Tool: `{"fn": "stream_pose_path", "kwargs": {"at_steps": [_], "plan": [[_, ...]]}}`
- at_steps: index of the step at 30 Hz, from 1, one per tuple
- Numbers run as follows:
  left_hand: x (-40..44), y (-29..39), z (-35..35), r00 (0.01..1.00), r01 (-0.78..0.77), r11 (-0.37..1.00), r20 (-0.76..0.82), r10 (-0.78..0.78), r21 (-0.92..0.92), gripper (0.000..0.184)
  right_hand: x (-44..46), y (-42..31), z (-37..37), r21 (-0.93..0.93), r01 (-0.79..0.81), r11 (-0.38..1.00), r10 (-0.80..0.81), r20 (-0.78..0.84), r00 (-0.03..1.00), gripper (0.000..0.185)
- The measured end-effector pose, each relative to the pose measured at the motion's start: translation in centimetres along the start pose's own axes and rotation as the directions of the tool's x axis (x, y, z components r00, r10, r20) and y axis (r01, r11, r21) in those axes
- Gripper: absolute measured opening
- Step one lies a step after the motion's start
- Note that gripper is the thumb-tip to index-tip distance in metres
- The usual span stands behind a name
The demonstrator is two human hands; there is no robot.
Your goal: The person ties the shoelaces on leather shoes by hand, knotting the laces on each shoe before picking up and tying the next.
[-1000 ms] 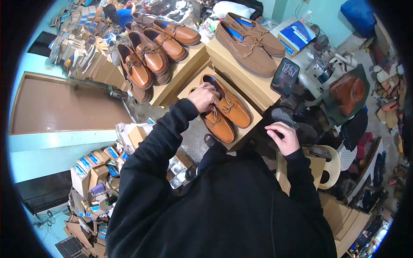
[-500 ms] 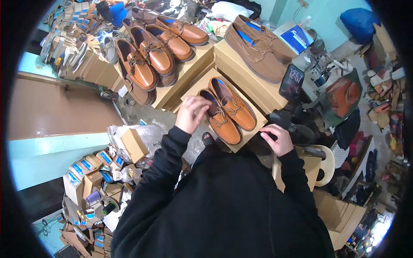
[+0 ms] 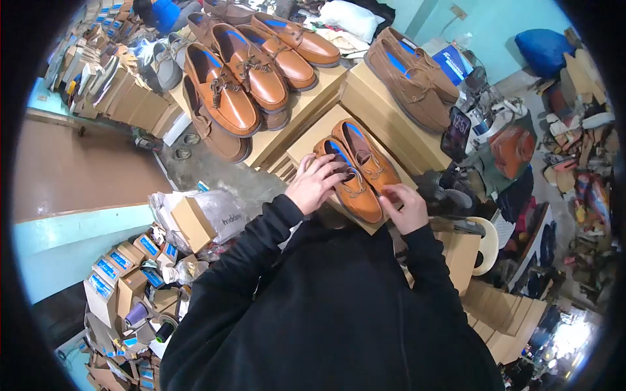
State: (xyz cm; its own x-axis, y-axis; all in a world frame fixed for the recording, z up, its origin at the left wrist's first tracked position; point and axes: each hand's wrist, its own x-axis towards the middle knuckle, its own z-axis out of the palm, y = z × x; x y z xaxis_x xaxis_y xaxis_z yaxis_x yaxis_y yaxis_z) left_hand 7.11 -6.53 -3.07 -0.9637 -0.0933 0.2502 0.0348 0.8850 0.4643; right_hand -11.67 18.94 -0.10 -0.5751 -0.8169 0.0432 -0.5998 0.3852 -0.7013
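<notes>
A pair of tan leather boat shoes sits side by side on a cardboard box (image 3: pixel 301 151) in front of me, blue lining showing inside. Over the opening of the left boat shoe (image 3: pixel 362 201) lies my left hand (image 3: pixel 315 184), its fingers spread at the collar. My right hand (image 3: pixel 407 208) is at the toe end of the right boat shoe (image 3: pixel 379 171), thumb and forefinger apart beside its outer side. Whether those fingertips press on the leather is hard to see. Both shoes have thin laces tied in bows.
Several brown boat shoes (image 3: pixel 225 98) stand on a box at the back left. Another brown pair (image 3: pixel 407 85) rests on a box (image 3: pixel 391 120) at the back right, beside a phone (image 3: pixel 456 133). Small labelled boxes (image 3: pixel 107 267) pile up at lower left. A white stool (image 3: pixel 488 247) stands right.
Both hands have moved in to the tan pair, the left spreading over the left shoe and the right coming from beside the box to the toes. The view has shifted slightly.
</notes>
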Motion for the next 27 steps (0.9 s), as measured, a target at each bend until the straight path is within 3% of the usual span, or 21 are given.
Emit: {"fn": "stream_pose_path", "kwargs": {"at_steps": [3,5,9,11,14,15,17,19,20,22,23,24,26,27], "plan": [[0.8,1.3,-0.5,0.992,0.009,0.997,-0.126,-0.019,-0.082,0.041,1.4,0.4,-1.2,-0.131,0.032,0.991,-0.040,-0.052,0.998,0.035],[1.5,1.4,-0.4,0.984,-0.013,0.991,-0.179,-0.012,-0.134,0.040,2.4,1.0,-1.5,-0.042,0.019,0.999,-0.020,-0.007,1.000,0.043],[5.1,0.8,-0.2,0.999,-0.033,0.997,-0.019,0.031,-0.073,0.044,3.9,2.9,-2.0,-0.019,0.068,0.998,-0.065,0.104,0.992,0.046],[6.4,-0.4,2.7,0.996,-0.043,0.986,0.082,0.030,0.163,0.037,3.8,4.1,-2.4,-0.016,0.100,0.995,-0.097,0.132,0.986,0.046],[7.8,-1.2,3.9,0.982,-0.051,0.947,0.189,-0.011,0.318,0.029,3.0,5.4,-3.6,0.020,0.161,0.987,-0.162,0.145,0.976,0.047],[8.3,-1.3,3.5,0.978,-0.050,0.955,0.209,-0.013,0.291,0.025,2.8,5.9,-4.1,0.042,0.179,0.983,-0.184,0.156,0.971,0.047],[8.5,-0.8,2.6,0.968,-0.128,0.908,0.248,0.027,0.399,0.019,2.9,6.7,-5.4,0.094,0.234,0.968,-0.246,0.150,0.958,0.048],[7.4,1.0,1.7,0.972,-0.063,0.913,0.233,-0.036,0.404,0.016,2.7,7.4,-6.9,0.156,0.294,0.943,-0.315,0.135,0.939,0.048],[6.5,1.9,1.5,0.988,-0.018,0.931,0.149,-0.039,0.364,0.017,2.7,8.2,-7.3,0.178,0.291,0.940,-0.317,0.137,0.938,0.047],[5.1,4.1,0.3,0.962,0.207,0.945,0.120,-0.244,0.255,0.023,3.1,8.6,-8.4,0.189,0.360,0.914,-0.387,0.132,0.913,0.046],[4.5,5.2,-0.3,0.918,0.341,0.920,0.146,-0.370,0.192,0.025,3.4,8.7,-9.1,0.194,0.397,0.897,-0.425,0.134,0.895,0.046],[3.8,6.7,-0.4,0.858,0.504,0.858,0.050,-0.510,0.099,0.027,3.8,8.8,-9.5,0.205,0.423,0.883,-0.457,0.161,0.875,0.049],[2.7,8.5,-0.5,0.724,0.681,0.717,-0.008,-0.690,-0.146,0.025,4.4,8.5,-9.8,0.234,0.471,0.850,-0.518,0.217,0.827,0.055],[2.4,9.4,-0.6,0.638,0.739,0.619,-0.019,-0.769,-0.267,0.024,4.6,7.8,-9.6,0.300,0.385,0.873,-0.456,0.221,0.862,0.062]]}}
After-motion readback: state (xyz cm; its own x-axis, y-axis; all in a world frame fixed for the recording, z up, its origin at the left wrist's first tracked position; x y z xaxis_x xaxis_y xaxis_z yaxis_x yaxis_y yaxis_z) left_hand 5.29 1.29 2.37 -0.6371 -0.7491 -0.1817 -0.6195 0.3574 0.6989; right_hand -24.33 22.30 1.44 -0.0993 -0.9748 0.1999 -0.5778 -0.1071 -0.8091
